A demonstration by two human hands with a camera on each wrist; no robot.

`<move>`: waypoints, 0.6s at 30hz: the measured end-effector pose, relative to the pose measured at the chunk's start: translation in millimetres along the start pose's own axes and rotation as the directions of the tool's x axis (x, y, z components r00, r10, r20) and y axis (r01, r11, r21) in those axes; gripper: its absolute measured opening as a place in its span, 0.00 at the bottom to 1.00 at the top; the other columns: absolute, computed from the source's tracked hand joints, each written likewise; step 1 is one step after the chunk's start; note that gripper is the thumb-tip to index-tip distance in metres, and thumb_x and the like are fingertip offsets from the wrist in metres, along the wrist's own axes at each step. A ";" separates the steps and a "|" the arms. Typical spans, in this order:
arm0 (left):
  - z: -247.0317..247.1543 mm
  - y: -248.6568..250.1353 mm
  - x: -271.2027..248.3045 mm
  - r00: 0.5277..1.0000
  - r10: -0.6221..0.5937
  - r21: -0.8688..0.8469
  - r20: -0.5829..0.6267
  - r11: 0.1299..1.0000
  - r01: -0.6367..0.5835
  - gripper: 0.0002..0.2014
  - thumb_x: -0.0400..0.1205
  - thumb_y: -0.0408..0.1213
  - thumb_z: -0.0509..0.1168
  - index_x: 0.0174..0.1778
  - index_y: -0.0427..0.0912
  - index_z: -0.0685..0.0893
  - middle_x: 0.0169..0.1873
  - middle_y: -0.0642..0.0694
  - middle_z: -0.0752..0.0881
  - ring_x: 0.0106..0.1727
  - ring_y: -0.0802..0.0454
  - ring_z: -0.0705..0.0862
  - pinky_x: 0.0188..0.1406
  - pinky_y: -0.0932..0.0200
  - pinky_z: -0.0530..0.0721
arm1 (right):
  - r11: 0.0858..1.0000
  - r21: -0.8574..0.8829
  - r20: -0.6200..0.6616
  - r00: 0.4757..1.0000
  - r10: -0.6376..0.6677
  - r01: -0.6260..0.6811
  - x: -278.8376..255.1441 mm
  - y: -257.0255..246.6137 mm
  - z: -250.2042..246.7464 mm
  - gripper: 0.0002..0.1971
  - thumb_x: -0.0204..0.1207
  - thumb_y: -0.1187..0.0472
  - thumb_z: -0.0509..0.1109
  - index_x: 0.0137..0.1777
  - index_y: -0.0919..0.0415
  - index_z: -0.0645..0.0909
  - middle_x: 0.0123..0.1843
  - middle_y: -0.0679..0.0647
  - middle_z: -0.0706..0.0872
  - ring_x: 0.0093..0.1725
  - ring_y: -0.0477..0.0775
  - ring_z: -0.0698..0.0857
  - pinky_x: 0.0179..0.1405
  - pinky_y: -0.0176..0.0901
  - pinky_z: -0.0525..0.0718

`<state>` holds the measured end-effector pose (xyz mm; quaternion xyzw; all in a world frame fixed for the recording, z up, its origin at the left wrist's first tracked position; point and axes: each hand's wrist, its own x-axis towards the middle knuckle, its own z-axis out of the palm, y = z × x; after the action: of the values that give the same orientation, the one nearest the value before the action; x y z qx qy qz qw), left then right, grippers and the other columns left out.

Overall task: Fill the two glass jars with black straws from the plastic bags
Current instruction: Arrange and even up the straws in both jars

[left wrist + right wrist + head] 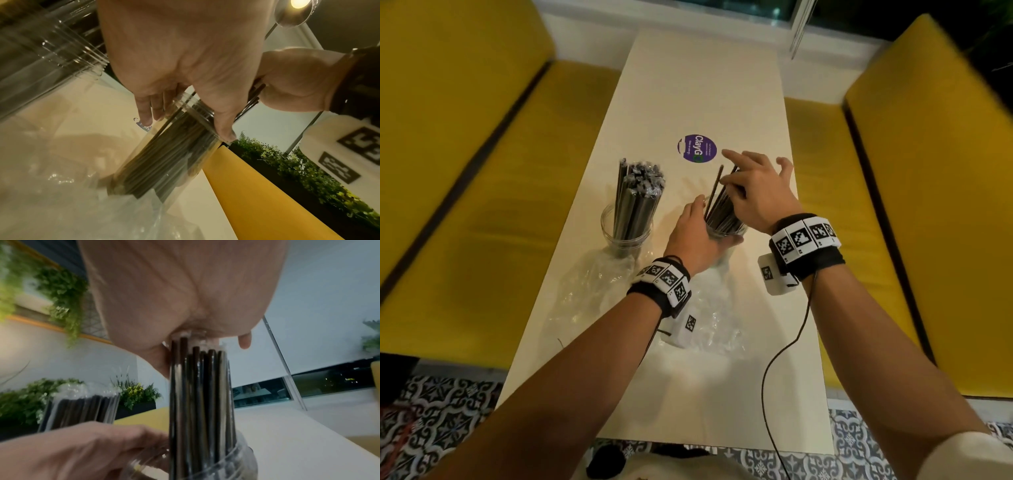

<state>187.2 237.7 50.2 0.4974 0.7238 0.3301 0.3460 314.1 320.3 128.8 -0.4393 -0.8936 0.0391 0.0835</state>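
Observation:
Two clear glass jars stand on the white table (705,85). The left jar (625,234) holds a full bunch of black straws (640,192) and nobody touches it. My left hand (695,236) grips the right jar (726,234) round its side, fingers curled on the glass (164,162). A bunch of black straws (722,205) stands in this jar. My right hand (753,185) lies flat on the straw tops with fingers spread and straight. In the right wrist view the palm (185,288) presses on the straw ends (201,394).
Crumpled clear plastic bags (599,287) lie on the table in front of the jars and under my left wrist (715,329). A purple round sticker (697,147) sits behind the jars. Yellow benches (482,171) flank both sides. A black cable (784,349) hangs from my right wrist.

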 end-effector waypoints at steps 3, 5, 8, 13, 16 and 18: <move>1.9 -4.3 2.9 1.000 0.003 0.020 -0.015 1.000 -0.003 0.56 0.69 0.66 0.84 0.90 0.48 0.67 0.81 0.48 0.75 0.81 0.45 0.78 0.80 0.40 0.81 | 0.989 0.148 -0.134 0.991 0.012 0.008 -0.1 -0.2 0.6 0.14 0.84 0.53 0.66 0.65 0.46 0.89 0.88 0.45 0.72 0.85 0.59 0.69 0.80 0.68 0.60; 3.5 -6.6 3.9 1.000 0.010 0.030 -0.019 1.000 -0.009 0.56 0.68 0.67 0.83 0.88 0.49 0.68 0.79 0.48 0.76 0.80 0.45 0.79 0.79 0.39 0.82 | 0.982 0.184 -0.188 0.982 0.007 0.028 -0.3 1.1 1.3 0.16 0.82 0.49 0.68 0.67 0.45 0.86 0.87 0.47 0.74 0.83 0.59 0.71 0.79 0.65 0.64; 4.4 -6.2 3.1 1.000 0.007 0.016 -0.016 1.000 -0.007 0.57 0.69 0.65 0.84 0.90 0.47 0.65 0.80 0.47 0.75 0.81 0.43 0.77 0.81 0.38 0.80 | 0.979 0.199 -0.170 0.985 -0.013 0.047 1.3 -0.7 4.8 0.24 0.83 0.38 0.67 0.78 0.39 0.78 0.87 0.47 0.72 0.82 0.60 0.72 0.76 0.65 0.68; 2.7 -3.2 2.0 1.000 0.003 0.019 -0.013 1.000 -0.003 0.57 0.72 0.61 0.84 0.92 0.45 0.62 0.83 0.45 0.73 0.83 0.42 0.76 0.81 0.40 0.80 | 0.953 0.301 -0.190 0.981 0.028 0.031 16.3 -7.0 21.6 0.20 0.81 0.35 0.70 0.61 0.48 0.89 0.67 0.49 0.88 0.61 0.57 0.85 0.60 0.59 0.87; 1.2 -3.3 1.4 1.000 0.011 0.032 -0.010 0.999 -0.011 0.59 0.72 0.62 0.84 0.93 0.44 0.60 0.86 0.45 0.71 0.85 0.43 0.74 0.83 0.40 0.78 | 0.856 0.511 -0.241 0.945 0.223 -0.072 27.8 -1.4 23.5 0.10 0.82 0.50 0.74 0.53 0.56 0.89 0.45 0.49 0.90 0.45 0.52 0.88 0.52 0.54 0.91; 1.5 -4.1 1.1 1.000 0.016 0.031 -0.010 0.999 -0.016 0.59 0.73 0.61 0.84 0.93 0.44 0.59 0.86 0.45 0.71 0.86 0.43 0.73 0.83 0.40 0.78 | 0.803 0.589 -0.209 0.942 0.262 -0.093 31.4 2.3 21.9 0.08 0.82 0.55 0.74 0.56 0.56 0.90 0.46 0.51 0.92 0.46 0.52 0.91 0.53 0.48 0.92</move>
<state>186.2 237.8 45.8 0.5067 0.7266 0.3244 0.3319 293.1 346.6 110.6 -0.4772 -0.7741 0.2502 0.3325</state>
